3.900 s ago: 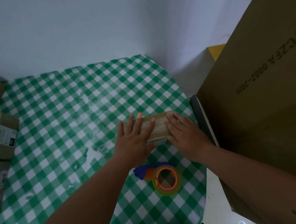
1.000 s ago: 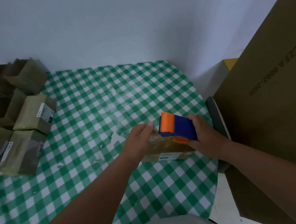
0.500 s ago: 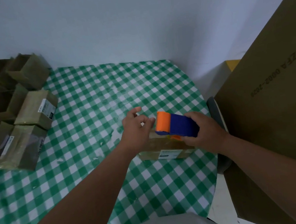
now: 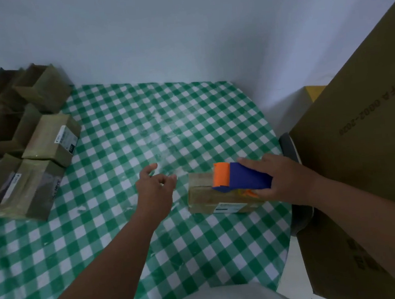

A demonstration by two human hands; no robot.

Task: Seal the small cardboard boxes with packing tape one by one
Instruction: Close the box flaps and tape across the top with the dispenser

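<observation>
My right hand point(image 4: 283, 177) grasps the dispenser point(image 4: 240, 177), resting atop the box point(image 4: 203, 197) at the table's point(image 4: 141, 130) right edge. My left hand point(image 4: 154, 189) hovers beside it, relaxed, holding nothing. I judge taping is under way; next, steady the box and pull tape along the seam.

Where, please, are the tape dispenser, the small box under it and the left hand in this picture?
tape dispenser point(image 4: 245, 176): head view, on its blue body.
small box point(image 4: 202, 193): head view, on its bare top left of the dispenser.
left hand point(image 4: 155, 186): head view, on the back of the hand.
</observation>
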